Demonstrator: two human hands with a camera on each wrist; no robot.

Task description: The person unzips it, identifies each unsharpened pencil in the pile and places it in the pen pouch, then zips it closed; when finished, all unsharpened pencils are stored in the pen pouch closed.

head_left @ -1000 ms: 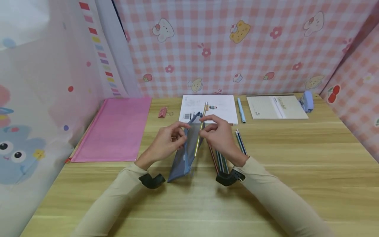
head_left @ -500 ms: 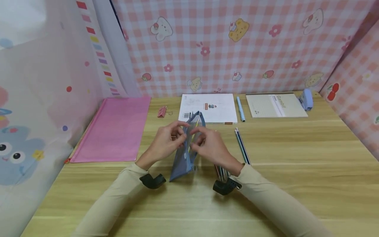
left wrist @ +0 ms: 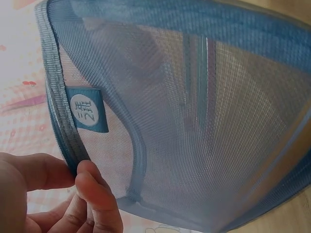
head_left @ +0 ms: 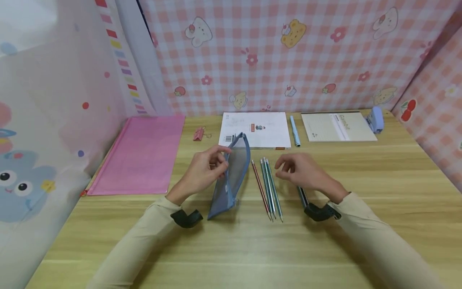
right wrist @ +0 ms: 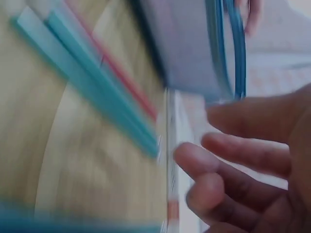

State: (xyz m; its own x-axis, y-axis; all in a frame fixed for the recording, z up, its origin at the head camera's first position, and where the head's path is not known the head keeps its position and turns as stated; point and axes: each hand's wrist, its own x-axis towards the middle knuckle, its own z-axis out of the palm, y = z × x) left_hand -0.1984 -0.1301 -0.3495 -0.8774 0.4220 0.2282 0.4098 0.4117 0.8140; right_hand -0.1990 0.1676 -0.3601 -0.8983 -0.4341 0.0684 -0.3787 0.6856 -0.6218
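Observation:
My left hand [head_left: 205, 170] pinches the top edge of a blue mesh zipper pouch [head_left: 239, 160] between thumb and fingers, and the pouch stands tilted with its mouth spread. A small blue label [left wrist: 87, 109] shows on the pouch in the left wrist view. My right hand [head_left: 301, 170] is over the table to the right of several pencils [head_left: 270, 188], its fingers loosely bent with nothing between them. These pencils, mostly green with a red pencil [head_left: 260, 188] at their left, lie side by side. More dark striped pencils [head_left: 302, 194] lie partly hidden under the right wrist.
A pink zip folder [head_left: 138, 156] lies at the left and a pink binder clip [head_left: 198, 134] behind my left hand. Along the back are a white booklet [head_left: 260, 128], a light-blue pen [head_left: 294, 131], a Gambit notebook [head_left: 325, 128] and a lilac stapler [head_left: 376, 119].
My right hand put a yellow pencil down into the pouch, let it go and moved right past the pencils. My left hand has kept its hold on the pouch.

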